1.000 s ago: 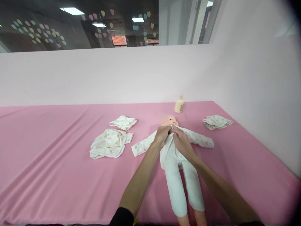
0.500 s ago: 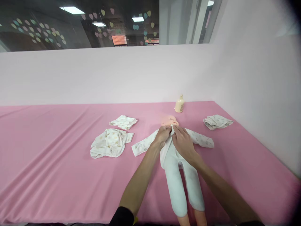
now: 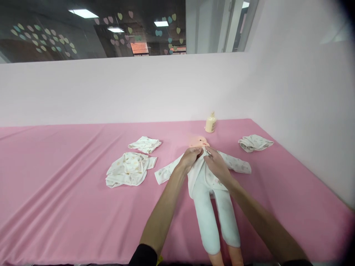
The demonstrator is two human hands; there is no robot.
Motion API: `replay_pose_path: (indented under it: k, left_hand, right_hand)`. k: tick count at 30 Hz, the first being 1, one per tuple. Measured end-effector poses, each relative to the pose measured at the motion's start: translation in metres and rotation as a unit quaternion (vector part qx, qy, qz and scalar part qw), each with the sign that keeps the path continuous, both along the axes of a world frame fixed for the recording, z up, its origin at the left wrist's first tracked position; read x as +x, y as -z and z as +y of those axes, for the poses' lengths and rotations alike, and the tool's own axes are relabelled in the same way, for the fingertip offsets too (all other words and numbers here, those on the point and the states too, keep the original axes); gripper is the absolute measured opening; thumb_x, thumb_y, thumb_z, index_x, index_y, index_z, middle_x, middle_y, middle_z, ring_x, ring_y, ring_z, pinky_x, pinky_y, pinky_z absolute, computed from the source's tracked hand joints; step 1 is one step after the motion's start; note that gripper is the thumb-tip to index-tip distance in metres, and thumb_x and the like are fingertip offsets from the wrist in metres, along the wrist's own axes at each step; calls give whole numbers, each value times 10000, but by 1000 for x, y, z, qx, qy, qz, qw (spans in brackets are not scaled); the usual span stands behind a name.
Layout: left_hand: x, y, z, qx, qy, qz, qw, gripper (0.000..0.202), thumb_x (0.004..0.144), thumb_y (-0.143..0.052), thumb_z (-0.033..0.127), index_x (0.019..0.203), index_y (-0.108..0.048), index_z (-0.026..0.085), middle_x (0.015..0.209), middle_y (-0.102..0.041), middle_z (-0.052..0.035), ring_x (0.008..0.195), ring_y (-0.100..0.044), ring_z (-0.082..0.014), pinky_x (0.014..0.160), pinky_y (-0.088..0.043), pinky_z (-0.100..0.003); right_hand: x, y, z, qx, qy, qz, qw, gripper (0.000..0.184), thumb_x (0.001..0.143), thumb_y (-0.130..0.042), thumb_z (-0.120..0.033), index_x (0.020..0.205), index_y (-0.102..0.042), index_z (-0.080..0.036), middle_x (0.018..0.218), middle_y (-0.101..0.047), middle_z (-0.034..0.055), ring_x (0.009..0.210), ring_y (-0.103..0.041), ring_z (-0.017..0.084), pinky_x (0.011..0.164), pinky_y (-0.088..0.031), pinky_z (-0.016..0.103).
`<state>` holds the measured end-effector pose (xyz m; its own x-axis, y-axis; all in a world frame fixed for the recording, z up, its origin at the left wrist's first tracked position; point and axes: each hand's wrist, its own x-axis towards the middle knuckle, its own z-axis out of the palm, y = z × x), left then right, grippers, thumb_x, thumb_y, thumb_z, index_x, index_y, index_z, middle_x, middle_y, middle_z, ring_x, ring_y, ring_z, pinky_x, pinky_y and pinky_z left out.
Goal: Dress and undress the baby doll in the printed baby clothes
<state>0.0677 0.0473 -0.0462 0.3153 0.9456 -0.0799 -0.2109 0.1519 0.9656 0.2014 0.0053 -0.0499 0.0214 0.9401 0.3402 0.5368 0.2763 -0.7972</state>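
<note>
A baby doll [image 3: 199, 141] lies on its back on the pink table cover [image 3: 69, 207], head away from me, feet near the bottom edge. It wears pale pants [image 3: 215, 218] and a white printed top [image 3: 235, 165] with sleeves spread to both sides. My left hand [image 3: 190, 158] pinches the left edge of the top at the doll's chest. My right hand [image 3: 217, 166] pinches the right edge beside it. Both hands meet just below the doll's chin, fingers closed on the fabric.
A spread white baby garment [image 3: 129, 169] and a smaller folded one [image 3: 144, 144] lie to the left of the doll. A crumpled cloth [image 3: 255, 143] lies to the right near the wall. A small cream bottle [image 3: 210, 123] stands behind the doll's head.
Both hands stay at the doll's chest. The right hand has slid slightly down and right along the top's edge; the view shifted a little.
</note>
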Motion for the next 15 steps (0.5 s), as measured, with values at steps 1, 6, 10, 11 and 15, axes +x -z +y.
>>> replay_pose_path:
  k: [1,6,10,11,15]
  left_hand:
    - [-4,-4,-2,13,17,24,999,246,761,-661,363,808,-654,121,753,-609,-26,691,-513,-107,696,-388,-236]
    - [-22,-22,-22,122,75,243,959,228,692,-738,354,679,-605,170,595,-483,19,544,-349,-96,546,-224,-253]
    - [-26,-24,-35,214,41,358,908,349,660,-702,206,485,-400,193,494,-352,26,497,-252,-107,545,-146,-295]
    - [-26,-24,-37,227,28,375,898,368,656,-687,177,473,-368,194,482,-343,24,492,-247,-111,552,-143,-300]
    - [-25,-26,-47,270,-11,470,840,294,734,-592,154,531,-384,195,539,-436,5,521,-308,-135,597,-169,-302]
  right_hand:
    - [2,1,-3,13,19,-33,999,552,822,-465,-264,1367,-516,-198,1347,-553,103,1280,-464,297,1073,-386,480]
    - [7,13,-19,16,81,-198,977,491,842,-497,-275,1310,-504,-128,1197,-546,167,1154,-479,338,964,-431,491]
    - [7,17,-31,36,101,-232,967,412,826,-465,-184,1230,-531,-144,1090,-550,144,1049,-496,311,906,-439,453]
    - [7,17,-33,45,108,-232,966,379,819,-457,-167,1186,-551,-150,1070,-554,137,1026,-500,302,899,-437,443]
    - [13,14,-36,41,122,-194,973,183,822,-455,-191,929,-603,-183,952,-598,91,903,-536,259,812,-434,389]
